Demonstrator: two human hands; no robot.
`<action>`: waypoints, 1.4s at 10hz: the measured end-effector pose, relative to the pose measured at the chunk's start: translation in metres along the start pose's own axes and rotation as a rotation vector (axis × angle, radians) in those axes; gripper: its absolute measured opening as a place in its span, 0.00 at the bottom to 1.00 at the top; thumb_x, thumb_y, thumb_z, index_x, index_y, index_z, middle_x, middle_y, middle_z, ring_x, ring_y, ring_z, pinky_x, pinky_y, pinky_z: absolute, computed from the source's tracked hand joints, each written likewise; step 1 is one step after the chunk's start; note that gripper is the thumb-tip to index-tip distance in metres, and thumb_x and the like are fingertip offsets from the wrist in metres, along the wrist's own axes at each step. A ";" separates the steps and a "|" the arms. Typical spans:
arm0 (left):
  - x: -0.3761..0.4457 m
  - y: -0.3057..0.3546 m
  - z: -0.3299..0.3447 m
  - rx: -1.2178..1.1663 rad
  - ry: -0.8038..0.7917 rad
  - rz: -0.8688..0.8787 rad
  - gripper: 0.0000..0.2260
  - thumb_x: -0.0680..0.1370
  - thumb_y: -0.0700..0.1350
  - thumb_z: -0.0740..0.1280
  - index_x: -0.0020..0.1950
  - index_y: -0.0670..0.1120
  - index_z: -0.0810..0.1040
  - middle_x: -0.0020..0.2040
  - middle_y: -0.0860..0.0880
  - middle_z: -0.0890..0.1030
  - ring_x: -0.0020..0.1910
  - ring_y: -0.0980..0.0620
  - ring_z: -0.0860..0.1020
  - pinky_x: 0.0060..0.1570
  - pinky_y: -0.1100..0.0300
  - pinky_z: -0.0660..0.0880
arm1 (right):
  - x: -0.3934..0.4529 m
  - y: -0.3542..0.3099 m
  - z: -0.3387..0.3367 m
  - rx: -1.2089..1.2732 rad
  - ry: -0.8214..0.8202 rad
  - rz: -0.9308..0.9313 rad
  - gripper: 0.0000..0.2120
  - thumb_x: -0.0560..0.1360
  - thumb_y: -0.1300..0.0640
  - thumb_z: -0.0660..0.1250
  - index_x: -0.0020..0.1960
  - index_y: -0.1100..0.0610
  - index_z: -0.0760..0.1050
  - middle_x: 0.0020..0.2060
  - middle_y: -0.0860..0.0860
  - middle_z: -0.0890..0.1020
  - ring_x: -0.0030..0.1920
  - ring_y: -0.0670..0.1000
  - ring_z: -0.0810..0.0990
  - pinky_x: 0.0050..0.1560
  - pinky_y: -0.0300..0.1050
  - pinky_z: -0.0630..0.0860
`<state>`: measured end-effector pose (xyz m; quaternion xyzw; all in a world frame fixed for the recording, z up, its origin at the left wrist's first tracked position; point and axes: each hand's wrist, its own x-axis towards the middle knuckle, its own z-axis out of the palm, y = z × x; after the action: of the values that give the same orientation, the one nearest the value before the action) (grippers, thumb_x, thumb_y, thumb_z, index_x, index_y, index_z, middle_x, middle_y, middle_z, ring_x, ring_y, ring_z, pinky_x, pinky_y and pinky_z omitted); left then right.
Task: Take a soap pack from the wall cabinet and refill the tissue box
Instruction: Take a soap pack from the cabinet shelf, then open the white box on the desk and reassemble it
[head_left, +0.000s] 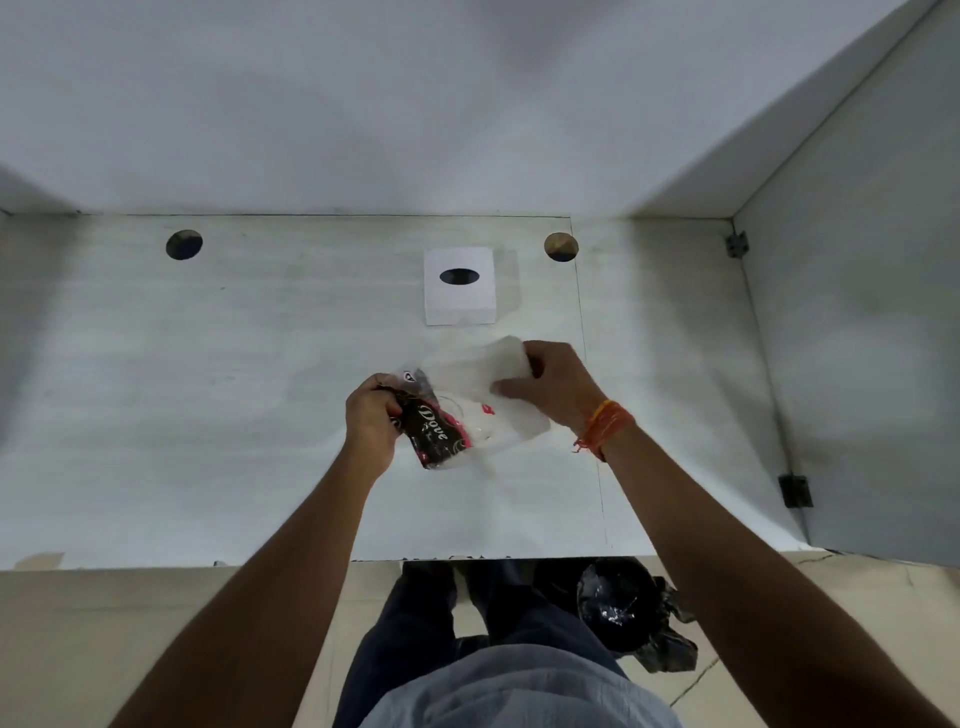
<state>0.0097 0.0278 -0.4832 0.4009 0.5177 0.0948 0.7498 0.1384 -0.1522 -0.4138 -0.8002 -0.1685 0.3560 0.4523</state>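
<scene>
Fingers of the left hand (370, 421) pinch the crinkled glossy pack (441, 426); right hand (553, 387) grips its soft white tissue wad (506, 356).

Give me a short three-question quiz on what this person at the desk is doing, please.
1. True or false: both hands hold the pack.
2. Which hand grips the dark printed end? A) left B) right
3. What white thing with an oval slot stands beyond the hands?

Key: 1. True; the right hand pinches the clear end. 2. A. 3. The tissue box, standing apart from the pack on the desk.
</scene>
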 end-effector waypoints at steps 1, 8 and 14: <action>0.020 0.008 -0.023 -0.069 0.065 -0.016 0.18 0.66 0.25 0.50 0.35 0.43 0.74 0.32 0.45 0.77 0.34 0.46 0.73 0.35 0.59 0.69 | 0.003 0.005 -0.013 0.463 0.127 0.019 0.10 0.67 0.68 0.75 0.46 0.60 0.80 0.42 0.57 0.81 0.42 0.54 0.79 0.44 0.51 0.78; 0.073 0.032 -0.063 -0.284 0.554 -0.395 0.19 0.66 0.54 0.65 0.56 0.53 0.81 0.53 0.53 0.82 0.54 0.48 0.77 0.51 0.53 0.73 | 0.017 0.098 0.036 0.885 0.797 1.065 0.45 0.67 0.47 0.77 0.74 0.61 0.57 0.71 0.62 0.67 0.66 0.63 0.72 0.56 0.63 0.77; 0.056 0.022 0.063 0.262 -0.063 -0.275 0.06 0.79 0.44 0.65 0.53 0.44 0.78 0.52 0.46 0.82 0.54 0.45 0.80 0.55 0.50 0.75 | 0.195 0.020 0.068 -0.985 0.089 0.077 0.30 0.75 0.52 0.69 0.73 0.52 0.60 0.78 0.62 0.45 0.78 0.64 0.42 0.69 0.64 0.65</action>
<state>0.0942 0.0418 -0.4985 0.4233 0.5519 -0.0893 0.7129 0.2232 -0.0066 -0.5350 -0.9388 -0.2678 0.2161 0.0135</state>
